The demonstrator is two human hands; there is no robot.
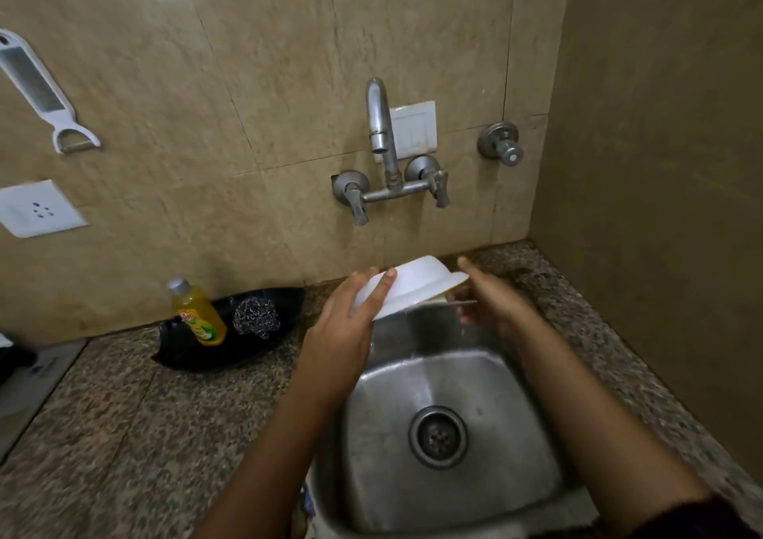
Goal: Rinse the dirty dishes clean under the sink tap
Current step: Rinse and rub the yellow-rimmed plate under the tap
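Note:
A white bowl [417, 280] is held bottom up and tilted over the back edge of the steel sink [508, 390]. My left hand [351, 315] grips the bowl's left rim, fingers spread over its underside. Just right of the bowl is my right hand [483, 295], fingers partly spread, with a thin metal piece, perhaps a utensil [464, 302], at its fingertips; whether it holds it I cannot tell. The wall tap [382, 126] stands above the bowl. No water stream shows at its spout. The basin itself holds no dishes, only the drain [437, 436].
A black tray [194, 353] on the speckled counter left of the sink carries a yellow soap bottle [200, 311] and a steel scrubber [256, 315]. A second valve [500, 145] is on the wall at right. A side wall closes the right. A peeler and a socket are on the left wall.

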